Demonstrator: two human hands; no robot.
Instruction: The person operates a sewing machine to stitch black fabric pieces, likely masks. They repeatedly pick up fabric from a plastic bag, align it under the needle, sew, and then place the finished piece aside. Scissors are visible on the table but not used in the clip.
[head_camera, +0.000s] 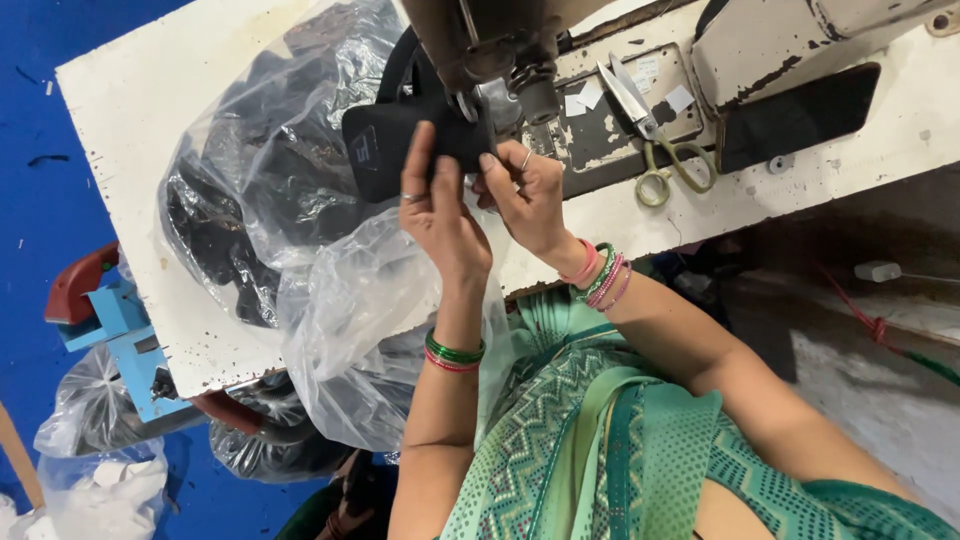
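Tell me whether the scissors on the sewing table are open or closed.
Closed. The scissors lie flat on the table with blades together and handle loops side by side.

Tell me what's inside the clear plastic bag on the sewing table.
The clear plastic bag holds a heap of black pieces, glossy through the film. Creases and glare hide their shape and count.

Scissors (655, 140) on worn white table (130, 90); clear plastic bags (350, 310); blue floor (30, 200).
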